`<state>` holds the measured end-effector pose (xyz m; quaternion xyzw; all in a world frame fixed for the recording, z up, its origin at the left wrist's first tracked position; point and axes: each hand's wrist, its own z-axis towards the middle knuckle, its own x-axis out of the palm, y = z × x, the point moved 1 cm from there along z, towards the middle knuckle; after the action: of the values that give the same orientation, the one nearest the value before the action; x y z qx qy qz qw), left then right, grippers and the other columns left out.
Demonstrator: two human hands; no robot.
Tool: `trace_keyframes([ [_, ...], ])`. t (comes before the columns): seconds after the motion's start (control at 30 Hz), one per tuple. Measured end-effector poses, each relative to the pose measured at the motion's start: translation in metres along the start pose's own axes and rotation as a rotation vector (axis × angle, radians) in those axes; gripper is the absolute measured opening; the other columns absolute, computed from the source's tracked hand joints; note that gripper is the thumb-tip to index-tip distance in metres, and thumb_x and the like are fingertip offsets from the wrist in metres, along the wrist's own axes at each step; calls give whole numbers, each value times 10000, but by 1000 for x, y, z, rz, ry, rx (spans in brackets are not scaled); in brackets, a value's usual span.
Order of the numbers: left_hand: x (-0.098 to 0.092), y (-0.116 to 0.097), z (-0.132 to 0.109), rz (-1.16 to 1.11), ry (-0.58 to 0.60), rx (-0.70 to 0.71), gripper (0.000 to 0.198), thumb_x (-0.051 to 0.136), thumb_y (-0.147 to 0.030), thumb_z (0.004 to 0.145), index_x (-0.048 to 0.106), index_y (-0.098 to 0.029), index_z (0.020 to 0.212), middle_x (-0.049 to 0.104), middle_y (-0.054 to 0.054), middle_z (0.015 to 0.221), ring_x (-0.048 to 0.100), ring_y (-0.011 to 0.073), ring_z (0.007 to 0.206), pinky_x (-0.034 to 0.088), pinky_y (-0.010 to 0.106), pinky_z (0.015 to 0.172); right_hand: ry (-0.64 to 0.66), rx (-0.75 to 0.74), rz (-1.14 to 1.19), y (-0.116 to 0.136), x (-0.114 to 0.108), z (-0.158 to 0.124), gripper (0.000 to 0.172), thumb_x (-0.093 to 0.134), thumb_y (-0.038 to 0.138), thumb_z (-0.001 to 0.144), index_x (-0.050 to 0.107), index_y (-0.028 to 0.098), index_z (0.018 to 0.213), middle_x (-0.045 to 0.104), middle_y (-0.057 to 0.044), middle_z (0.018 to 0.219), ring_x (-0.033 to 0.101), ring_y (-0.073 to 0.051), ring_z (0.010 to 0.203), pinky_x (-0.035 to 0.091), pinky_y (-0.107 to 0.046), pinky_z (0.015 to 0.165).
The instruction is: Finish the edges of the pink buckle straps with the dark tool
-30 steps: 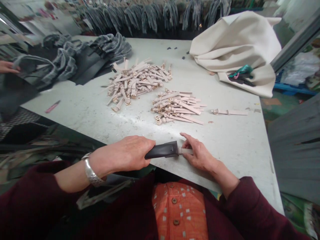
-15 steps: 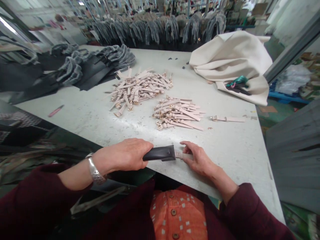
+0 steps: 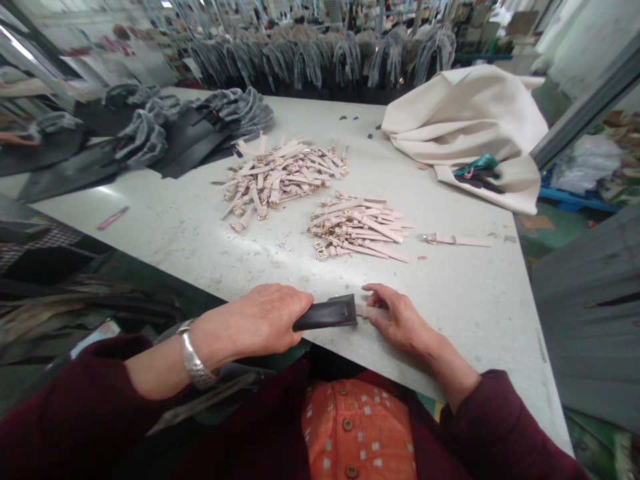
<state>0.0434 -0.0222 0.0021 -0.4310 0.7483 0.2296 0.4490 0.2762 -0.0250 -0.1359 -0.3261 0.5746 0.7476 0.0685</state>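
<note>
The left hand [image 3: 257, 320] grips a dark tool [image 3: 325, 313] with fingers clamped around its handle, its end meeting a pale strap [image 3: 369, 311] at the tabletop's [image 3: 190, 233] 6 o'clock edge, which the right hand [image 3: 397, 320] pins flat with fingers together, steadying it.

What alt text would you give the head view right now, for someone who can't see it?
At the near edge of a pale worktable, the left hand grips a dark flat tool against a beige strap pinned by the right hand. Two piles of buckled beige straps lie beyond, with a cream cloth far right.
</note>
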Motion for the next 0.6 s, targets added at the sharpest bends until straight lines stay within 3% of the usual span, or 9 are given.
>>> trace_keyframes([
  [0.27,11,22,0,-137,10,-34,172,477,-299,737,594,-222,837,657,39,797,604,178,733,419,263,634,-104,-1,-295,8,6,1,110,623,241,760,610,190,857,595,-42,798,533,-189,793,414,-311,728],
  [0.43,10,39,-11,-202,18,-62,174,474,-322,739,595,-225,818,650,13,749,584,153,670,395,245,601,-98,36,-327,12,7,-1,84,647,196,735,603,200,806,592,-23,761,530,-178,748,400,-291,687],
  [0.6,7,37,-17,-224,31,-38,174,468,-320,743,593,-224,817,647,5,755,568,141,663,392,237,598,-40,-91,-294,21,7,-5,56,581,158,814,611,204,821,610,-30,784,546,-172,779,410,-281,710],
])
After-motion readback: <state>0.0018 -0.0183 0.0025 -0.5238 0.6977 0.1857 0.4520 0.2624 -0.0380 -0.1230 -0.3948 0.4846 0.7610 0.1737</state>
